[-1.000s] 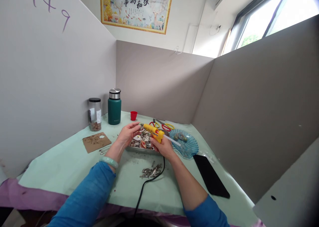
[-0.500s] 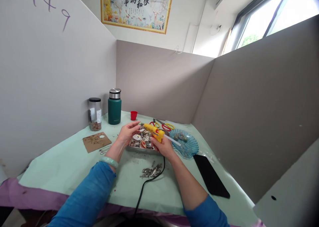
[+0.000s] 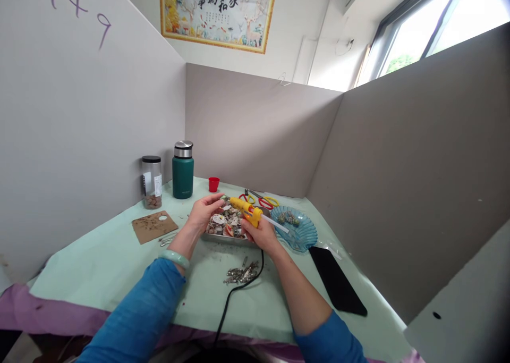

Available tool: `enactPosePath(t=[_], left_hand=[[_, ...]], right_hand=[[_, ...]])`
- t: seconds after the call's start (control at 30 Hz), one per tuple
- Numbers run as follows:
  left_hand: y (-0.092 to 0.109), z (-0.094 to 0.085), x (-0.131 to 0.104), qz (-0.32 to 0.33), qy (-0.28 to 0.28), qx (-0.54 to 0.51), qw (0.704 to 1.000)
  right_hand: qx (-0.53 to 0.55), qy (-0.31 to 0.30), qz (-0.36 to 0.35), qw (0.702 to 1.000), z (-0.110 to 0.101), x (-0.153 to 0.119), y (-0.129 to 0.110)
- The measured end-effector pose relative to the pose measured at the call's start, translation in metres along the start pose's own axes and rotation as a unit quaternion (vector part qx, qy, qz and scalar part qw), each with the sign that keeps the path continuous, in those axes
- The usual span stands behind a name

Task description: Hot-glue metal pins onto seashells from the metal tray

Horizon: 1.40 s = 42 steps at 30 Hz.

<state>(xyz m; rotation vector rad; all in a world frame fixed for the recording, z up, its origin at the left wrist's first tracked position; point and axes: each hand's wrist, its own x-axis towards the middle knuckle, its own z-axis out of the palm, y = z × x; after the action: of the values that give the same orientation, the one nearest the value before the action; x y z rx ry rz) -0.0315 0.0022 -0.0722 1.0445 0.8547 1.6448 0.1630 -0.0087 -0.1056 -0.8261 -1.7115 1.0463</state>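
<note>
My right hand [image 3: 261, 234] is wrapped round the handle of a yellow hot glue gun [image 3: 244, 208], with a clear glue stick [image 3: 275, 224] poking out of its back end. The gun's nozzle points left, at a small greenish piece [image 3: 225, 197] pinched in the fingertips of my left hand [image 3: 205, 210]. That piece is too small to make out its kind. Below both hands is a metal tray [image 3: 227, 239] full of shells and small bits [image 3: 223, 222]. From the gun a black cord [image 3: 239, 287] runs toward the near table edge, past a pile of metal clips [image 3: 241, 273].
On the right are a blue shell-shaped plate [image 3: 306, 235] and a black flat slab [image 3: 338, 283]. Scissors [image 3: 266, 201] and a red cup [image 3: 214, 184] lie behind the tray. A green flask [image 3: 183, 174], a jar [image 3: 152, 182] and a brown board [image 3: 154, 227] stand left. Grey partitions surround the table.
</note>
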Motion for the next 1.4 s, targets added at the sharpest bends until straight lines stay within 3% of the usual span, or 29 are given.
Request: enactPosePath(t=[0.4,0.53,0.67,0.73,0.97,1.07,1.1,1.17,1.3,1.4], left_hand=[[0.004,0.001,-0.002,-0.009,0.011,-0.027,1.0],[0.002,-0.001,0.0,-0.01,0.02,-0.041,0.999],[0.0,-0.004,0.003,-0.006,0.027,-0.056,0.998],[-0.001,-0.004,0.003,-0.005,0.028,-0.058,0.998],[0.0,-0.003,0.002,-0.01,0.037,-0.065,0.997],[0.0,-0.003,0.003,-0.009,0.037,-0.063,0.997],[0.0,-0.003,0.003,-0.008,0.037,-0.063,0.997],[0.0,-0.003,0.003,-0.009,0.041,-0.064,0.997],[0.001,-0.002,0.003,-0.017,0.048,-0.072,0.996],[0.0,-0.001,0.003,-0.021,0.044,-0.075,0.996]], right_hand=[[-0.132,0.026,-0.029,0.99,-0.017,0.003,0.002],[-0.325,0.028,-0.051,0.944,-0.031,0.002,-0.005],[-0.495,0.019,-0.007,0.869,-0.04,0.001,-0.009],[-0.532,-0.012,0.009,0.847,-0.044,0.0,-0.011],[-0.509,-0.114,0.024,0.853,-0.054,0.009,-0.031],[-0.541,-0.092,-0.012,0.836,-0.04,0.033,-0.041],[-0.576,-0.082,-0.016,0.813,-0.03,0.044,-0.042],[-0.64,-0.137,0.007,0.756,-0.009,0.065,-0.042],[-0.663,-0.19,0.043,0.723,0.029,0.095,-0.03],[-0.673,-0.209,0.055,0.707,0.042,0.104,-0.018]])
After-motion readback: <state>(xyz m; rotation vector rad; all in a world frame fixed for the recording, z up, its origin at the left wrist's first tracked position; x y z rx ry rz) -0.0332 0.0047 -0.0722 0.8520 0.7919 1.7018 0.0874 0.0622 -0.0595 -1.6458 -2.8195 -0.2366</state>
